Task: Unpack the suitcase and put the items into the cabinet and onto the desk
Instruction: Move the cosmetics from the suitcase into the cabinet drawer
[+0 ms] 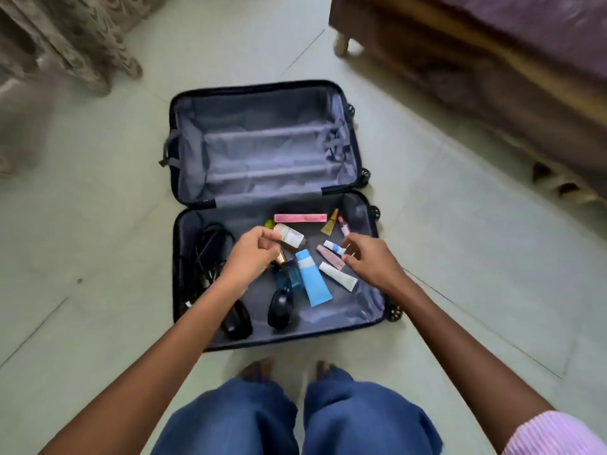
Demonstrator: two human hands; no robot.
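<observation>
while both hands hover over the open suitcase [184, 284] — left hand [251, 254] pinching a small bottle [289, 239], right hand [368, 257] loosely curled, empty

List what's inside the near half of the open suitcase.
Near half: black cables, two dark sunglasses cases, blue tube, white tube, pink box, small bottles and tubes. The left hand partly covers a gold-capped bottle.

Open suitcase [262, 152] lies flat on tiled floor [460, 257].

Pale tiled floor [98, 224]; wooden bed [476, 77] (right), perhaps curtain [75, 31] left.
</observation>
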